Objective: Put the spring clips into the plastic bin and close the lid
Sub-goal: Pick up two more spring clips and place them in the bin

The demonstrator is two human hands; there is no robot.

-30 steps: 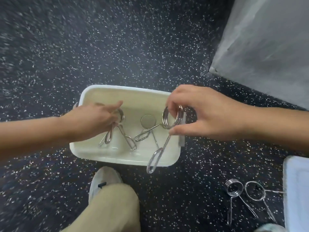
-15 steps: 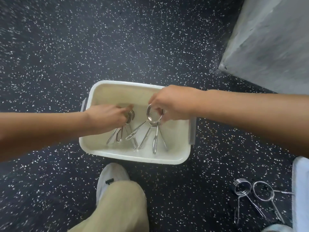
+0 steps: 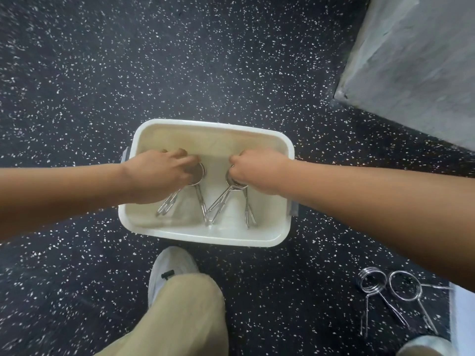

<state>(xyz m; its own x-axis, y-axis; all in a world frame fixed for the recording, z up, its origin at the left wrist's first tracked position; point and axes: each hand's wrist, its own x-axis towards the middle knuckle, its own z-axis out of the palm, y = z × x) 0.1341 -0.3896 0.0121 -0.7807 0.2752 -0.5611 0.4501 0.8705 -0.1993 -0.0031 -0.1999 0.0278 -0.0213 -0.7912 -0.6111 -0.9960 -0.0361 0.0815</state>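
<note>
One open, white rectangular plastic bin (image 3: 205, 235) sits on the black speckled floor (image 3: 102, 73), and everything else is placed from it. Both bare hands reach down inside it. The left hand (image 3: 159, 173) is curled over the coil of a shiny steel spring clip (image 3: 199, 199) in the bin's left half, fingers grasping the ring while its two handles splay toward the near wall. The right hand (image 3: 257, 168) is clenched on the coiled rings in the bin's right half; the handles below it fan out in what looks like two clips (image 3: 231, 199), though the exact count there is hard to tell. Well to the right of the bin and nearer the person, two more steel spring clips (image 3: 390, 291) lie loose on the floor, side by side, just beside one pale flat lid (image 3: 462, 325) at the picture's edge. Just in front of the bin's near wall stands one white shoe (image 3: 172, 263) under a khaki trouser leg (image 3: 180, 317). Beyond the bin's far right corner rises one grey block (image 3: 416, 68).
</note>
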